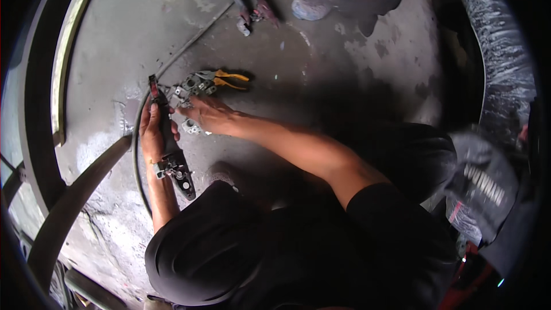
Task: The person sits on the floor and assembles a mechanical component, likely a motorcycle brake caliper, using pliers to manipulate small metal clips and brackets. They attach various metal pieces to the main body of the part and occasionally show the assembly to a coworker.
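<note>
My left hand (150, 130) is wrapped round a long black handle (168, 129), which looks like a vehicle door handle. It stands roughly upright in the picture, with a reddish piece at its far end and a metal bracket (166, 167) near its lower end by my wrist. My right hand (208, 113) reaches in from the right, its fingers bent together among small grey metal parts (182, 96) on the floor; what they pinch is hidden. Just beyond it lies a pair of pliers (227, 78) with orange grips.
Two dark reddish handle parts (258, 3) lie at the far side. A grey cable (195, 39) runs across the concrete floor beside my left hand. A curved dark bar (86, 189) rises at left. Near the top right is a pale rounded lump (310, 3).
</note>
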Available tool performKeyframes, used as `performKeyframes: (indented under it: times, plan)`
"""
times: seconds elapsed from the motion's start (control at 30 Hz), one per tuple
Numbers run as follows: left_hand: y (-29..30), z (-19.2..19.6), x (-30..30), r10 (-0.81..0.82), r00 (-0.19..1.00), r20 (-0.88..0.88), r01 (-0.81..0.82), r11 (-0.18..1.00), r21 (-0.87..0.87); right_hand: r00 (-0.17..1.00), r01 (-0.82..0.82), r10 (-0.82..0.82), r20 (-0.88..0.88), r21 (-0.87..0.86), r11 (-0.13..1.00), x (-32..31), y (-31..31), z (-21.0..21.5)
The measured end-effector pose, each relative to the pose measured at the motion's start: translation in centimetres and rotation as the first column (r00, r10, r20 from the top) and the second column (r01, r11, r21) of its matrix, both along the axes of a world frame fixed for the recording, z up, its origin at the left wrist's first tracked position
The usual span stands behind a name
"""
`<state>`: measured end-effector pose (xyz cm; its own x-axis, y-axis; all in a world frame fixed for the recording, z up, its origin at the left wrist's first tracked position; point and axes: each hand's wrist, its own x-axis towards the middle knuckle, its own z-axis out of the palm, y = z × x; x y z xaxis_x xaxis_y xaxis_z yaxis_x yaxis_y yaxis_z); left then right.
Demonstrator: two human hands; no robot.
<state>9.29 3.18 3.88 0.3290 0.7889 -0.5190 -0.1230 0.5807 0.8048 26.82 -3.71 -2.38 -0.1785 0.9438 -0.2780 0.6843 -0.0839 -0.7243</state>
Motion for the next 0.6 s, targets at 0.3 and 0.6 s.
performKeyframes:
  times: [0.3,0.6]
  plan:
    - [0.3,0.4,0.7,0.020,1.000,-0.018,-0.018,0.995,0.093,0.792,0.454,-0.386,-0.473,0.033,0.891,2.5,3.2,5.5]
    - [-1.4,1.8,2.2,0.050,0.992,-0.113,-0.032,0.987,0.159,0.727,0.460,-0.293,-0.621,0.124,0.879,0.3,3.4,5.1]
